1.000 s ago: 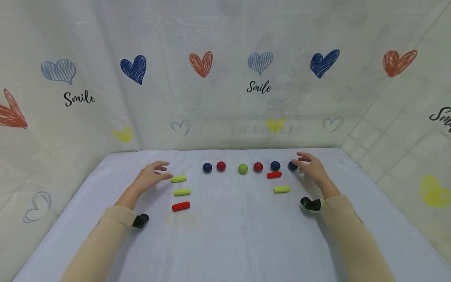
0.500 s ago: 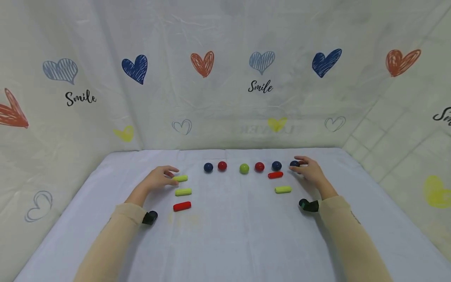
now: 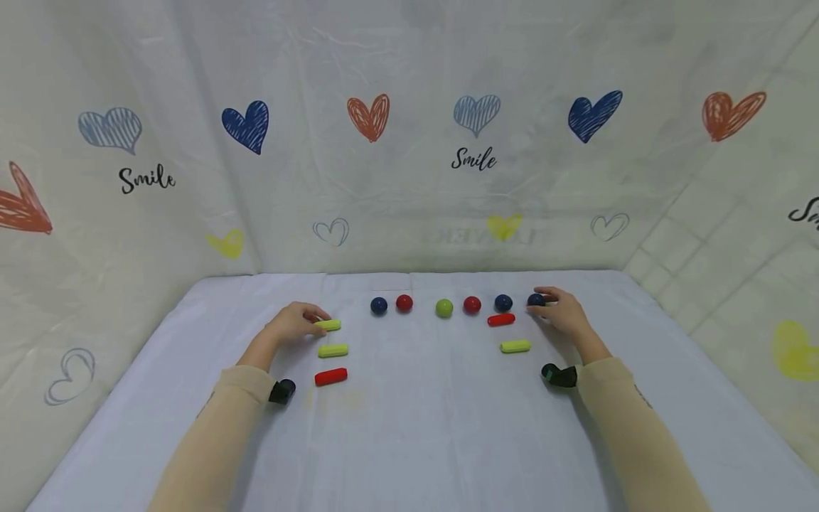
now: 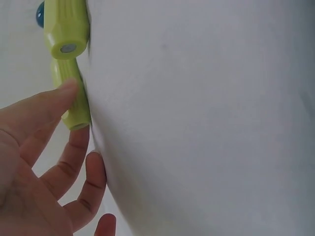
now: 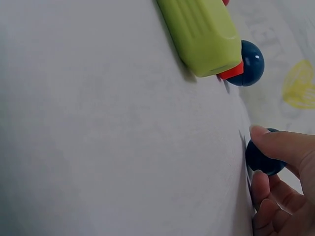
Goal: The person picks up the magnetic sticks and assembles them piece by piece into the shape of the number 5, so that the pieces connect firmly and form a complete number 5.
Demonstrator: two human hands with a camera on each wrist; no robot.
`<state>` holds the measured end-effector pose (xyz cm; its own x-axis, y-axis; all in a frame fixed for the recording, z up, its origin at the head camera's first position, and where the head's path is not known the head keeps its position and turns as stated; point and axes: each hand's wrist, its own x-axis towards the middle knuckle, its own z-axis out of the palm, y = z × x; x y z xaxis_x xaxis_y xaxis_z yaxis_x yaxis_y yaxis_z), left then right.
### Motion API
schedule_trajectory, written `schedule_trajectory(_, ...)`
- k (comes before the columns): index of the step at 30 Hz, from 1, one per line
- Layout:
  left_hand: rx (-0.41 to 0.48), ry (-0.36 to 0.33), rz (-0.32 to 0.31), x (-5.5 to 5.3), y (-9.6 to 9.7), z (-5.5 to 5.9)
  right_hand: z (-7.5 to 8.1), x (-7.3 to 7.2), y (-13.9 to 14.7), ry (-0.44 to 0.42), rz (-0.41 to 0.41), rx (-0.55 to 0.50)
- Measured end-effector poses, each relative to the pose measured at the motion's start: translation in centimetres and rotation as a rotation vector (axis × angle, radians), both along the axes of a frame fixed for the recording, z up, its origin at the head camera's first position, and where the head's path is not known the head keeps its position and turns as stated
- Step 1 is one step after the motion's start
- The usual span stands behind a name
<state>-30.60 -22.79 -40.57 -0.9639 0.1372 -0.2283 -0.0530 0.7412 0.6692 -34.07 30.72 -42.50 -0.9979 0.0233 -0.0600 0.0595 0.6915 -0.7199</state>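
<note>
My left hand (image 3: 296, 323) is at the farthest yellow-green rod (image 3: 331, 325) on the left. In the left wrist view its thumb lies across that ribbed rod (image 4: 77, 114), with fingers behind, pinching its near end. A second yellow-green rod (image 3: 333, 350), with a metal disc in its end, lies closer, and a red rod (image 3: 330, 377) closer still. At the right, my right hand (image 3: 566, 314) holds a dark blue ball (image 3: 536, 300) between thumb and fingers. The right wrist view shows this ball (image 5: 266, 161) low at the table surface; the fingers partly cover it.
Along the back stand another blue ball (image 3: 379, 306), a red ball (image 3: 404, 304), a green ball (image 3: 444, 308), a second red ball (image 3: 472, 305) and a blue ball (image 3: 503, 304). A red rod (image 3: 501, 320) and a yellow-green rod (image 3: 515, 346) lie at right. A printed curtain (image 3: 409, 192) hangs behind the table.
My left hand has moved right and onto the far yellow-green rod. The right hand's fingers have come round the blue ball. The other balls and rods stay in place.
</note>
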Motion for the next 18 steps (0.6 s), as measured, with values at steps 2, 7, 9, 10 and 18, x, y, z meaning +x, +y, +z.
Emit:
schedule_trajectory(2,-0.010,0.004,0.000,-0.02,0.00,0.05,0.01,0.01,0.01,0.008,0.001,0.007)
schedule_trajectory(7,-0.016,0.001,0.013,-0.05,-0.09,0.02,-0.16,0.09,-0.23,0.014,0.004,-0.010)
schedule_trajectory(9,-0.014,-0.002,0.014,-0.12,-0.14,-0.05,-0.18,0.10,-0.36,0.010,-0.002,-0.014)
schedule_trajectory(10,-0.015,-0.002,0.015,-0.15,-0.17,-0.07,-0.17,0.11,-0.37,0.010,-0.004,-0.011)
schedule_trajectory(18,-0.031,0.010,0.008,0.06,0.07,0.33,0.07,0.29,-0.18,0.017,-0.006,0.010)
